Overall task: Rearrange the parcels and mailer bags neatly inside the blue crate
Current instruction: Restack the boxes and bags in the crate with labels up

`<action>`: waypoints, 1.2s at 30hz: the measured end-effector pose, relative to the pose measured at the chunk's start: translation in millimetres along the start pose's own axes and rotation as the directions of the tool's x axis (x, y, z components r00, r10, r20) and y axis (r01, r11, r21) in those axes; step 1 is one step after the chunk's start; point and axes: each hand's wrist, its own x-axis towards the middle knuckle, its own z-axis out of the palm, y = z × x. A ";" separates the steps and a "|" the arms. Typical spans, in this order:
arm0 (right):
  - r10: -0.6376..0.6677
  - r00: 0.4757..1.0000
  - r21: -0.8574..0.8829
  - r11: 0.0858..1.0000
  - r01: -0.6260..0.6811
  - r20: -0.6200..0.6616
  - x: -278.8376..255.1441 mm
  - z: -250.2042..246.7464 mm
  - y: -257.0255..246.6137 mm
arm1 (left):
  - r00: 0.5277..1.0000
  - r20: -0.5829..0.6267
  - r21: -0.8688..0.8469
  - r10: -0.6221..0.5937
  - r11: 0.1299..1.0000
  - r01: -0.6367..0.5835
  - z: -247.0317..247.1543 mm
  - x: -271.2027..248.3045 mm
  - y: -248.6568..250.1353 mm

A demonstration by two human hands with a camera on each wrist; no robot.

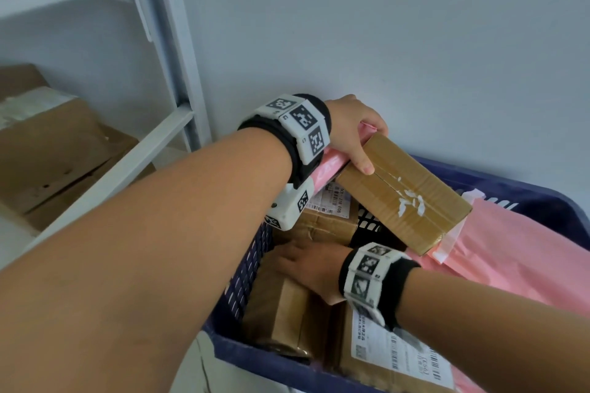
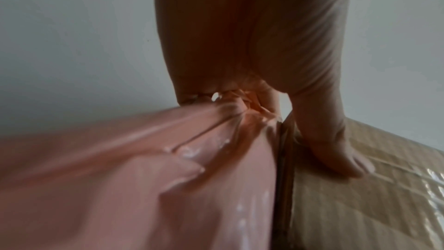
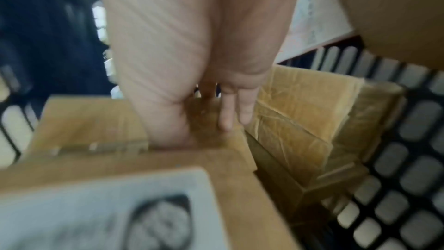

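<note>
Crate [image 1: 526,191] corner gap beside parcels [image 1: 325,226]

Blue crate [image 1: 498,180] holds brown cardboard parcels [image 1: 287,316] and pink mailer bags [image 1: 510,252]. White shelf [image 1: 105,175] at left carries cardboard boxes [image 1: 54,150].

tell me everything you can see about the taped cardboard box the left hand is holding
The taped cardboard box is a flat brown parcel wrapped in glossy clear tape, with torn white label scraps on top. It is lifted and tilted above the blue crate. The left hand grips its far end, thumb on top, together with a pink mailer bag.
</note>
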 end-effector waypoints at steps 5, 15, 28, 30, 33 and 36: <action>-0.129 0.989 -0.272 0.957 0.103 -0.076 4.7 19.9 -12.2 | 1.000 -0.003 -0.013 0.009 1.000 -0.009 -0.5 0.1 -0.5; -0.063 0.993 0.053 0.996 0.069 -0.104 12.1 -1.8 7.4 | 1.000 -0.013 -0.027 0.001 1.000 -0.001 0.6 -1.3 -1.5; 0.006 0.998 0.217 0.976 0.007 -0.062 1.9 -22.9 4.2 | 1.000 -0.010 -0.004 -0.004 1.000 0.004 1.5 -1.8 -3.1; 0.022 0.999 0.237 0.971 -0.014 -0.027 1.1 -24.8 3.6 | 1.000 -0.012 0.001 -0.004 1.000 0.004 1.7 -2.4 -2.9; 0.025 0.999 0.232 0.972 -0.032 0.033 3.7 -28.8 2.5 | 1.000 -0.008 0.010 -0.007 1.000 0.007 1.6 -2.5 -2.7; -0.001 0.995 0.150 0.989 -0.014 0.100 13.1 -34.3 0.6 | 1.000 -0.007 0.017 -0.007 1.000 0.007 1.5 -2.9 -2.8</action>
